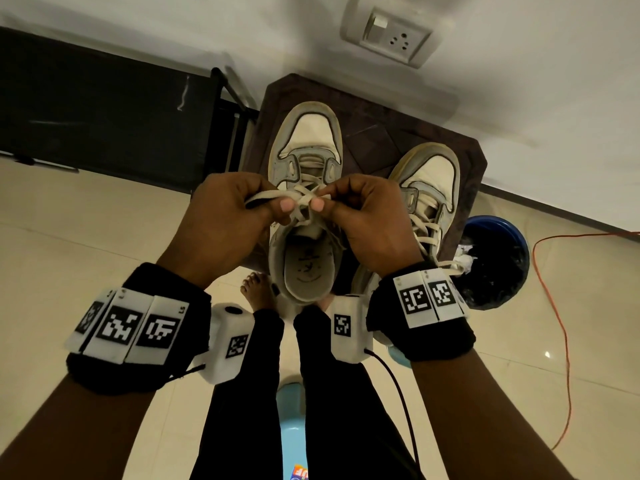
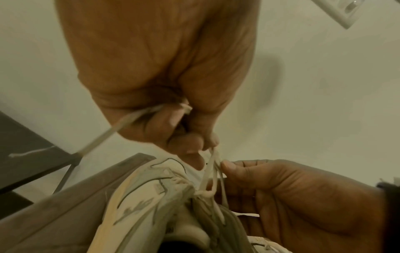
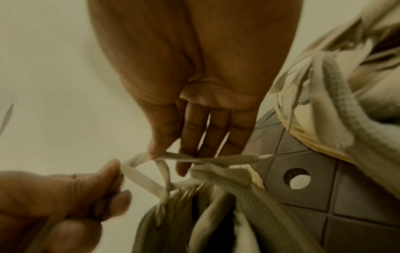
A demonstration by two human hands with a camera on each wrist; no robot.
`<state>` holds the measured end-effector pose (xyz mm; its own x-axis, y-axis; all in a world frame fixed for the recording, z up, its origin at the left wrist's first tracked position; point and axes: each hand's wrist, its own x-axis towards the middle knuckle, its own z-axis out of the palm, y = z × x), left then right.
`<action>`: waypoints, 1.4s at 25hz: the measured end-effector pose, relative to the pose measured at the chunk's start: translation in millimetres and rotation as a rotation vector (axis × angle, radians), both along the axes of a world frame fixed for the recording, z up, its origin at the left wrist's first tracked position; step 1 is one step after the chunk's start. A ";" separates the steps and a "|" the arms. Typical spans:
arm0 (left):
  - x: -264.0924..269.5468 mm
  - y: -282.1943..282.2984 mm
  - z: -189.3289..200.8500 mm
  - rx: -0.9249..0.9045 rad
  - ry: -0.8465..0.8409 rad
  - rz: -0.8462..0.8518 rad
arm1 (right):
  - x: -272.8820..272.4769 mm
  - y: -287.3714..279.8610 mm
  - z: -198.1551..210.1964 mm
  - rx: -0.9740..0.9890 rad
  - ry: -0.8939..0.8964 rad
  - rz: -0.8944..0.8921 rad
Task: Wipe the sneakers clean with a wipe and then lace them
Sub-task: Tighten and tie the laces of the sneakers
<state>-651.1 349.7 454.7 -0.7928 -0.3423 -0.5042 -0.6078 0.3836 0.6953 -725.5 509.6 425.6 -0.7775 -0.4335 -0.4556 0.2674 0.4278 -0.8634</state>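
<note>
Two worn white and grey sneakers stand on a brown stool point(image 1: 381, 133). Over the tongue of the left sneaker point(image 1: 304, 140), both hands work its white lace point(image 1: 303, 199). My left hand point(image 1: 282, 199) pinches a loop of lace between thumb and curled fingers; a free lace end trails away to the left point(image 2: 121, 126). My right hand point(image 1: 323, 199) pinches the other strand just beside it. In the right wrist view the lace point(image 3: 147, 181) crosses into a knot above the eyelets, between the right hand point(image 3: 171, 154) and the left hand point(image 3: 108, 179). The right sneaker point(image 1: 426, 181) stands laced and untouched.
A blue bin point(image 1: 498, 265) with a black liner and a crumpled wipe point(image 1: 464, 261) stands right of the stool. An orange cable point(image 1: 561, 323) runs over the tiled floor. Dark furniture point(image 1: 104, 109) is at the left, a wall socket point(image 1: 388, 32) above. My legs and a light blue seat point(image 1: 291, 410) are below.
</note>
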 end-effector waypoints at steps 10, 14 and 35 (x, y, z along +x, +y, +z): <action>25.7 -7.7 -39.5 -0.250 -0.136 0.019 | -3.6 20.3 -3.0 0.559 0.273 0.093; 23.1 -7.6 -45.6 -0.298 -0.153 -0.020 | 1.5 18.6 -5.4 0.597 0.286 0.074; 16.5 35.1 -24.7 -0.734 -0.013 -0.920 | 70.3 26.4 27.5 0.645 0.190 0.592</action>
<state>-634.6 384.7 430.0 -0.8891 0.1446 -0.4343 0.1016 0.9875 0.1207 -655.2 536.0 453.1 -0.5951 -0.4917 -0.6357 -0.2746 0.8678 -0.4142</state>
